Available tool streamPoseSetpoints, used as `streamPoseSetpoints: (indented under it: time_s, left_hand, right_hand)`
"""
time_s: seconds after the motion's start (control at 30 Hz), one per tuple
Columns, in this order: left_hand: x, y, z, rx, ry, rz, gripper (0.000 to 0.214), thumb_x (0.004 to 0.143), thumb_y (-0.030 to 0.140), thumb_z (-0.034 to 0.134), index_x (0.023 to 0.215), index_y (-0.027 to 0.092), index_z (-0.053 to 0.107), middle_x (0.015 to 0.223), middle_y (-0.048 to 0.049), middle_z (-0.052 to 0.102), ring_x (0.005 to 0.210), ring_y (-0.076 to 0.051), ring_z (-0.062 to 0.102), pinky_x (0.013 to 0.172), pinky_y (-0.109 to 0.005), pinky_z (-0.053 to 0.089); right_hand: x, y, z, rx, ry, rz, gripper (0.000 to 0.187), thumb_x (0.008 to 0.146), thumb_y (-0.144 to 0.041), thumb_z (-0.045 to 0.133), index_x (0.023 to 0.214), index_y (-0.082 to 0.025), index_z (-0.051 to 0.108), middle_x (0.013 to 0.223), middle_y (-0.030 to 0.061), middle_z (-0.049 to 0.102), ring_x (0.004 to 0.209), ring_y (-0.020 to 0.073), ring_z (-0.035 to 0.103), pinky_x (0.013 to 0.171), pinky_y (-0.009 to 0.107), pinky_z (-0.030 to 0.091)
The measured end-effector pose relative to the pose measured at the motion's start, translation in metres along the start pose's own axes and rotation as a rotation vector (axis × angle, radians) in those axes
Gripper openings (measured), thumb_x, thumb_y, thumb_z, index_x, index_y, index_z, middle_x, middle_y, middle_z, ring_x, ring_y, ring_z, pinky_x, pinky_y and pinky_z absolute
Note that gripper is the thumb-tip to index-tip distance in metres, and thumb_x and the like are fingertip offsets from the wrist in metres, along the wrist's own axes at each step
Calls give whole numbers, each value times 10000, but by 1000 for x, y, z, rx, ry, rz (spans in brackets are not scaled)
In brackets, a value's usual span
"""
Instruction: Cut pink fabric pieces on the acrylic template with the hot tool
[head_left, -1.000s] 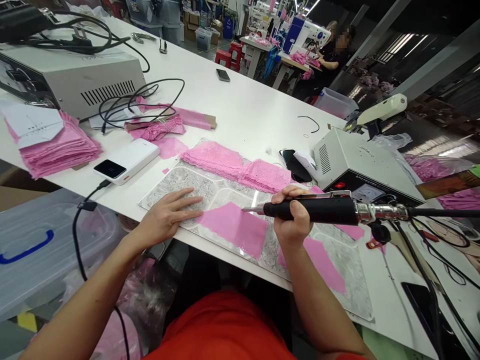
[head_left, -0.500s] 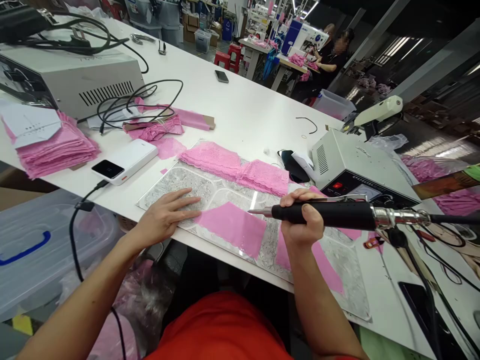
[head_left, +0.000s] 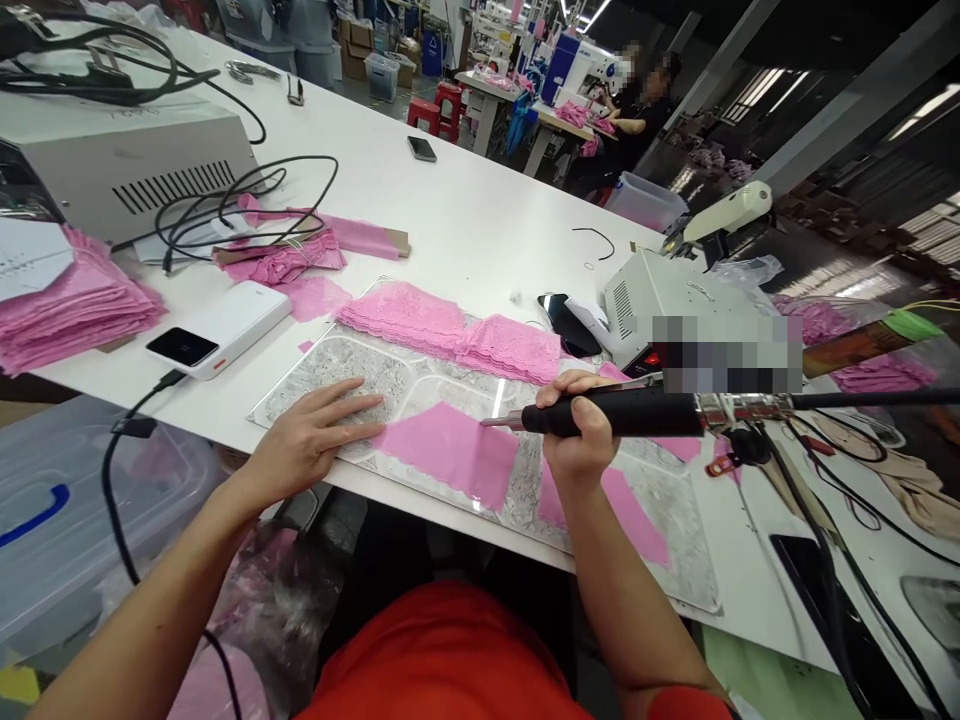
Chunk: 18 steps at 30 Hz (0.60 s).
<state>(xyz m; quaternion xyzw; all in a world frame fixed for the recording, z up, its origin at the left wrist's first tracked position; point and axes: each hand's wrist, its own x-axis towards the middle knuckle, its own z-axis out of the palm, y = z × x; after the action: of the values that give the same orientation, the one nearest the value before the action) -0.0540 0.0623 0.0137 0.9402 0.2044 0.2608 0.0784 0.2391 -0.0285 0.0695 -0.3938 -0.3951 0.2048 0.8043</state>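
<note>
My right hand [head_left: 579,430] is closed round the thick black handle of a corded tool [head_left: 637,413], like an ultrasonic welding gun. Its narrow metal tip points left, at the right part of a pink fabric piece [head_left: 442,450]; whether it touches the cloth I cannot tell. My left hand [head_left: 311,430] lies flat with fingers spread, its fingertips at that piece's left corner. Under both is a grey marbled board [head_left: 349,365]. Another pink piece [head_left: 637,515] lies on the board behind my right wrist, partly hidden. Two stacks of pink lace [head_left: 401,312] rest along the far edge.
A white power bank [head_left: 247,325] and a pile of pink cloth [head_left: 82,300] are on the left, beside a grey control box [head_left: 142,160]. A second control box [head_left: 667,290] stands right. Cables trail from the tool. Beyond the table, a person [head_left: 637,120] sits at a sewing machine.
The view has shifted slightly, so the table things sit further left. The tool's tip remains over the same pink piece, and my left hand has kept its place on the board.
</note>
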Motion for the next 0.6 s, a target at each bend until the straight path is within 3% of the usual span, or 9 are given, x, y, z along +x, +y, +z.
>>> streamPoseSetpoints:
  time_s: [0.17,0.4,0.5,0.6]
  left_hand:
    - [-1,-7,4,-17,31,39,518,844,39,411,1169,351,665,1366,40,589,1383,-251,419,1094,-466,446]
    - [1,-5,2,-70,100,27,454,899,101,413,1221,350,615,1290,9,636,1324,-240,485,1076,-444,450]
    - [11,12,2,-46,135,37,442,900,111,445,1248,337,595,1192,-12,679,1220,-235,561,1050,-457,455]
    - [31,44,10,-18,97,80,440,891,93,456,1263,291,586,1226,-36,666,1214,-233,560,1080,-488,407]
  right_hand:
    - [5,-10,-7,12,42,8,99,660,-263,558,743,-210,546,733,-26,551,547,100,528,546,291,439]
    - [7,-28,-37,-13,99,-2,113,634,-261,542,727,-201,567,726,-17,548,526,95,514,516,274,425]
    - [3,-25,-42,8,110,41,125,629,-275,545,731,-204,563,731,-19,545,531,95,512,521,274,435]
    - [1,-22,-42,12,111,58,136,633,-275,557,750,-205,560,745,-16,546,546,97,514,526,275,438]
